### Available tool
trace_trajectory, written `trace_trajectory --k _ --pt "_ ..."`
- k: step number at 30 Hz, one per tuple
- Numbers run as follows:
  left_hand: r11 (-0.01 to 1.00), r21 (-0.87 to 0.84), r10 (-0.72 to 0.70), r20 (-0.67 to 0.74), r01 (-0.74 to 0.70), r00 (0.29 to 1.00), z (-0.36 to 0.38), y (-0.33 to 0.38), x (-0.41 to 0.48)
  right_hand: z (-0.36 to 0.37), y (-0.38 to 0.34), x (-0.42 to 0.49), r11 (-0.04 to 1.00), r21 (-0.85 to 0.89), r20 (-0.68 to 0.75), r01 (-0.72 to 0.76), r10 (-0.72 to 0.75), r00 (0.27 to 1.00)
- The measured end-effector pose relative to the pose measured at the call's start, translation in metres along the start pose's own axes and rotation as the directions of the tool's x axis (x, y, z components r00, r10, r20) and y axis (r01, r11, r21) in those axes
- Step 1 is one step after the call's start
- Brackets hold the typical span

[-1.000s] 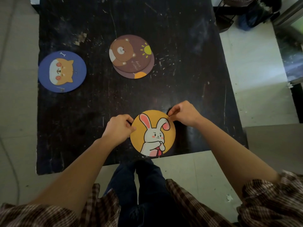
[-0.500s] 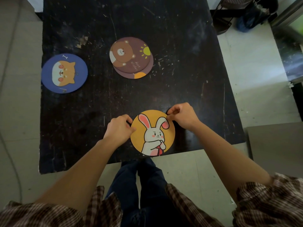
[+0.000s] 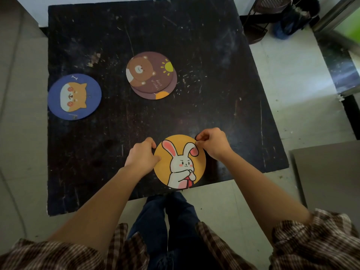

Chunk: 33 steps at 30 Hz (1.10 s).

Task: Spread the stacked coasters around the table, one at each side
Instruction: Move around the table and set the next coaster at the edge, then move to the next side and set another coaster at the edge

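Note:
An orange rabbit coaster (image 3: pixel 180 161) lies flat at the near edge of the black table (image 3: pixel 214 90). My left hand (image 3: pixel 143 155) grips its left rim and my right hand (image 3: pixel 212 142) pinches its upper right rim. A blue dog coaster (image 3: pixel 75 96) rests at the table's left edge. Near the table's middle, a brown bear coaster (image 3: pixel 151 72) sits on top of another brown coaster (image 3: pixel 159 94), the two slightly offset.
My legs in dark trousers (image 3: pixel 173 221) stand just below the table's near edge. A dark rack and a blue bag (image 3: pixel 280 20) stand on the floor at the far right. A grey surface (image 3: pixel 329 172) lies right of the table.
The view has shifted slightly. Both hands stay on the rabbit coaster at the near edge; the other coasters have not moved.

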<state>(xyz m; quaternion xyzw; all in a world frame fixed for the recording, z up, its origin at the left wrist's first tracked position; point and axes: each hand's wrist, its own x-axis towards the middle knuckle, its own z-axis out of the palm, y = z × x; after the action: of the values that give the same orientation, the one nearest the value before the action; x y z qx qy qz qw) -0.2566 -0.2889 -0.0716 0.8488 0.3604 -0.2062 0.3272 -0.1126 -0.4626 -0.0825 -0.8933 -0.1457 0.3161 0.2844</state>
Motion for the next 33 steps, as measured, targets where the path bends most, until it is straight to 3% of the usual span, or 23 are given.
trace_trajectory --k 16,22,28,33 --pt "0.998 0.037 0.041 0.056 -0.043 0.998 -0.008 0.009 -0.001 0.008 0.005 -0.006 0.989 0.12 -0.055 -0.088 0.095 0.994" --pt "0.983 0.071 0.174 -0.099 -0.168 0.98 -0.007 0.036 0.003 -0.002 0.007 -0.012 0.985 0.156 -0.117 -0.077 0.096 0.989" --pt "0.946 0.071 0.323 -0.135 -0.316 0.937 0.003 0.082 0.019 -0.028 0.022 -0.013 0.983 0.159 -0.183 -0.091 0.12 0.976" --pt "0.937 0.087 0.347 -0.124 -0.338 0.93 0.024 0.125 0.025 -0.064 0.05 -0.008 0.993 0.089 -0.215 -0.076 0.094 0.972"
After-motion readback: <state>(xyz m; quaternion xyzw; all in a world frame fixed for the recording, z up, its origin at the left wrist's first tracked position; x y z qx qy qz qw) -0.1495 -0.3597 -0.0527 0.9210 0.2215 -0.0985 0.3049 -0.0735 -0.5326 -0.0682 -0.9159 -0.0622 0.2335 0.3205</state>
